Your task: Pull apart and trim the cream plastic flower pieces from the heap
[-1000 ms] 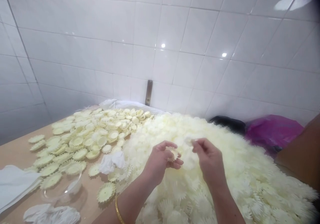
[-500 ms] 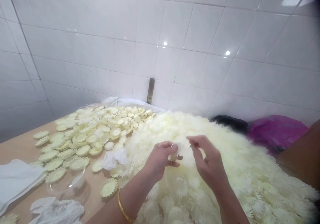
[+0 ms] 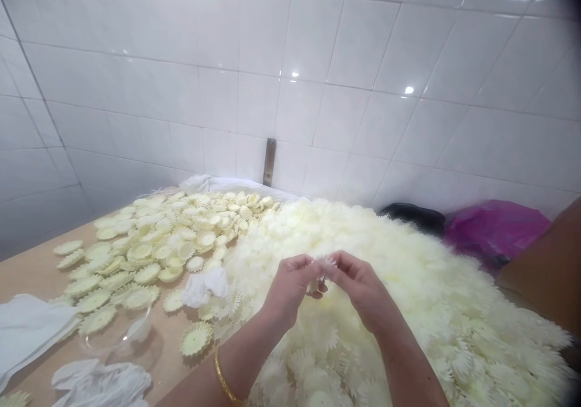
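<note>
Both my hands meet over a big heap of pale cream, frilly petal pieces (image 3: 390,237). Between the fingertips of my left hand (image 3: 290,286) is a small white frilled petal piece (image 3: 325,263). My right hand (image 3: 361,283) pinches the same piece from the other side, thumb against forefinger. A gold bangle (image 3: 222,378) circles my left wrist. To the left of my hands spreads a pile of pale yellow-green scalloped discs (image 3: 149,252). One disc with a dark centre hole (image 3: 196,338) lies near my left forearm.
On the brown tabletop (image 3: 166,367) are a clear plastic bowl (image 3: 115,334), crumpled white plastic (image 3: 102,383), white tissue (image 3: 206,287) and a white sheet (image 3: 31,328). A black bag (image 3: 415,218) and a magenta bag (image 3: 497,228) sit by the tiled wall (image 3: 218,92). A bare limb (image 3: 544,268) is at right.
My right hand has moved left and down to meet my left hand, and its fingertips now hold the petal piece too. The view has shifted slightly.
</note>
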The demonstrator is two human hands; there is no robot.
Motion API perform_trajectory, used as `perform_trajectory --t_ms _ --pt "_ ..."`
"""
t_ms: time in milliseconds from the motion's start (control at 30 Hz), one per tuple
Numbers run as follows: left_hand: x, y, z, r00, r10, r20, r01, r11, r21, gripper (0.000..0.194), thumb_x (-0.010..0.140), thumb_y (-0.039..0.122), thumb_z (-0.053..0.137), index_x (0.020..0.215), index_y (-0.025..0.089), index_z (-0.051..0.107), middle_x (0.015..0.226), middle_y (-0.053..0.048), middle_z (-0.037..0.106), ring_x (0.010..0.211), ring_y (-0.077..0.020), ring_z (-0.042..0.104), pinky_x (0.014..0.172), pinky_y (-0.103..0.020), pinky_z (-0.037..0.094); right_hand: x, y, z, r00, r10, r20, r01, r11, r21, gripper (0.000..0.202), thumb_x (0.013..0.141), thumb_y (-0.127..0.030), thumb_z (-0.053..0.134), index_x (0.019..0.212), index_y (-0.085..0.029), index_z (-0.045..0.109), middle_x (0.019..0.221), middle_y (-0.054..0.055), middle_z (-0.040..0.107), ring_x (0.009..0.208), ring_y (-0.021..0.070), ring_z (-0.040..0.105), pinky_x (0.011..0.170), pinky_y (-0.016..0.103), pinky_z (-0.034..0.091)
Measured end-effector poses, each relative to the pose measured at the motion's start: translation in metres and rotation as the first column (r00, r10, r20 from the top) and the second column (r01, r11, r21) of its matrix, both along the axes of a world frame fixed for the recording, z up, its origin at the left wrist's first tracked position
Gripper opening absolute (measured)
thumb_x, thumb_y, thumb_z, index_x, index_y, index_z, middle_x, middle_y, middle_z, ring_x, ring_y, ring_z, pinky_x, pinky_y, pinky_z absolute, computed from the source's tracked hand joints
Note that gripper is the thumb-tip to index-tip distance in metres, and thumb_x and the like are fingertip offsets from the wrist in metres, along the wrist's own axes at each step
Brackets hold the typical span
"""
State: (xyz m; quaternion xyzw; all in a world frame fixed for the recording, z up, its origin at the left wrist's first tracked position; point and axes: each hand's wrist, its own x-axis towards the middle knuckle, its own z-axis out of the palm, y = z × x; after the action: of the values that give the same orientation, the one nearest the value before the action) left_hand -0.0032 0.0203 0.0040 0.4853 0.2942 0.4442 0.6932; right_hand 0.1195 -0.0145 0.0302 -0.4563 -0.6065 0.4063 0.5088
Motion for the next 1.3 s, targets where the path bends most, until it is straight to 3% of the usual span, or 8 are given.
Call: perform_trajectory --t_ms 267,633,933,1100,1300 --pt "0.004 -0.001 0.002 1.0 0.005 -0.014 -0.005 0.999 -0.05 0.047 0.066 0.059 0.052 0.058 0.013 0.052 0.054 -0.002 0.051 0.05 -0.0123 0.052 0.051 -0.025 0.04 -0.001 0.004 -0.005 0.99 -0.142 -0.014 0.143 0.989 0.042 0.031 0.074 -0.041 0.056 0.059 -0.017 0.044 0.056 -0.004 0.044 0.055 0.0103 0.042 0.056 0.023 0.037" --pt "-0.001 -0.003 0.007 0.997 -0.081 -0.003 0.081 0.997 0.005 0.02 0.069 0.032 0.06 0.062 0.014 0.054 0.058 -0.001 0.052 0.06 -0.0123 0.054 0.059 -0.025 0.041 -0.002 0.006 -0.008 0.983 -0.182 -0.003 0.182 0.982 0.058 0.036 0.08 -0.042 0.048 0.056 -0.018 0.037 0.052 -0.005 0.037 0.051 0.0087 0.036 0.049 0.021 0.032" --pt "0.002 0.001 0.0 1.0 -0.013 -0.015 0.013 1.0 -0.01 0.031 0.072 0.044 0.053 0.061 0.015 0.049 0.052 0.002 0.049 0.047 -0.0109 0.05 0.05 -0.025 0.039 0.002 0.007 -0.01 0.972 -0.214 0.094 0.206 0.974 0.091 0.029 0.08 -0.036 0.048 0.058 -0.017 0.046 0.057 -0.003 0.044 0.059 0.011 0.041 0.059 0.023 0.035" --pt "0.001 0.003 -0.004 0.999 0.013 -0.048 -0.011 0.999 0.043 0.027 0.068 0.035 0.06 0.055 0.016 0.047 0.039 0.006 0.039 0.04 -0.0071 0.04 0.051 -0.023 0.036 -0.001 0.005 -0.008 0.942 -0.3 0.149 0.28 0.95 0.137 0.029 0.079 -0.036 0.049 0.058 -0.017 0.046 0.054 -0.004 0.041 0.055 0.01 0.037 0.054 0.022 0.032" --pt "0.004 0.002 -0.003 0.998 0.026 -0.066 -0.028 0.999 -0.025 0.024 0.066 0.031 0.06 0.052 0.017 0.047 0.033 0.008 0.03 0.034 -0.0054 0.028 0.043 -0.022 0.03 -0.001 0.004 -0.006 0.924 -0.335 0.184 0.313 0.94 0.137 0.03 0.078 -0.037 0.048 0.056 -0.017 0.044 0.052 -0.004 0.04 0.051 0.0094 0.035 0.049 0.022 0.029"
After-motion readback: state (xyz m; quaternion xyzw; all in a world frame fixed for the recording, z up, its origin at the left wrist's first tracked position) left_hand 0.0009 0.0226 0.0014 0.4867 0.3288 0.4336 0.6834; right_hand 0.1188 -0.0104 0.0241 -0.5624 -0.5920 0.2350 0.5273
